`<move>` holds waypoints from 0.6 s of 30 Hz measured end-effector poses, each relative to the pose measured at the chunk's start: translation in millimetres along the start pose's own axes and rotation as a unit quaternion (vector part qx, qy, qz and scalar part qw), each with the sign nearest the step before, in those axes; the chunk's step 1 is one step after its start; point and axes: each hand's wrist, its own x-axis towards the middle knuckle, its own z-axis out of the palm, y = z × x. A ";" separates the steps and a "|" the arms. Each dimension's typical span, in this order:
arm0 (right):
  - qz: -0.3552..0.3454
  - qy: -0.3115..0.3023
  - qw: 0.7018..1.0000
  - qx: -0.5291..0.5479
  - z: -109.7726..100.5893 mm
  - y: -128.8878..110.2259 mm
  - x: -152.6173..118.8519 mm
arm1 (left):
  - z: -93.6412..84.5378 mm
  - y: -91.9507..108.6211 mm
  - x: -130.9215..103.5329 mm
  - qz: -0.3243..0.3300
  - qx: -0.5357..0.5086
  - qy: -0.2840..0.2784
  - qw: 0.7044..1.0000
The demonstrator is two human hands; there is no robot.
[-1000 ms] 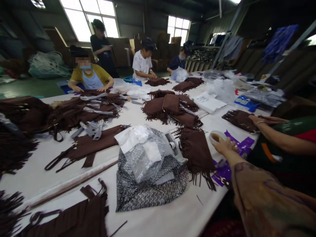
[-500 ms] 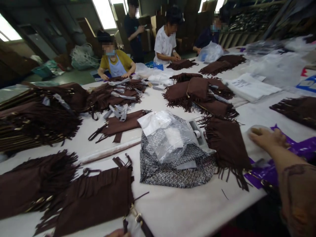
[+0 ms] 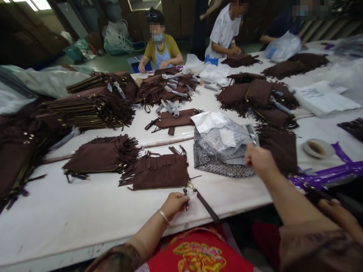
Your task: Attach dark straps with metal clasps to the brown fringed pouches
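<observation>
Brown fringed bag (image 3: 161,172) lies flat on the white table (image 3: 93,211), just beyond the fingers of the left hand (image 3: 173,204). Those fingers are pinched closed on a short dark strap (image 3: 186,200). Just right of them: a gold clasp (image 3: 191,186) and a long strap (image 3: 208,206). Right hand (image 3: 259,160): fingers curled, near the patterned cloth (image 3: 208,162); from where I stand, I cannot tell whether they grip anything. A tape roll (image 3: 325,152) rests to their right; a second bag (image 3: 98,155) lies left of the left fingers.

On the table (image 3: 85,215), a bag (image 3: 161,173) lies left of a tape roll (image 3: 326,150).
</observation>
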 end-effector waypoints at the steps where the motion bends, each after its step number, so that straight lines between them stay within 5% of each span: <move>1: 0.035 -0.109 0.992 0.051 25.8 -4.2 -34.8 | -0.3 -0.4 -2.3 -0.004 -0.013 -0.002 1.000; 5: 0.097 -0.283 0.952 0.072 116.5 9.4 -147.8 | -0.9 -1.7 -10.4 -0.018 -0.060 -0.008 0.998; 8: 0.071 -0.280 0.957 0.041 155.6 19.2 -178.1 | -0.2 -2.0 -13.6 -0.023 -0.078 -0.009 0.997; 12: 0.007 -0.230 0.973 0.014 173.6 12.6 -169.5 | 0.6 0.3 -16.5 -0.029 -0.093 -0.008 0.995; 18: 0.029 -0.222 0.974 0.045 163.2 16.6 -172.8 | -8.1 14.0 -17.5 -0.048 -0.137 -0.021 0.989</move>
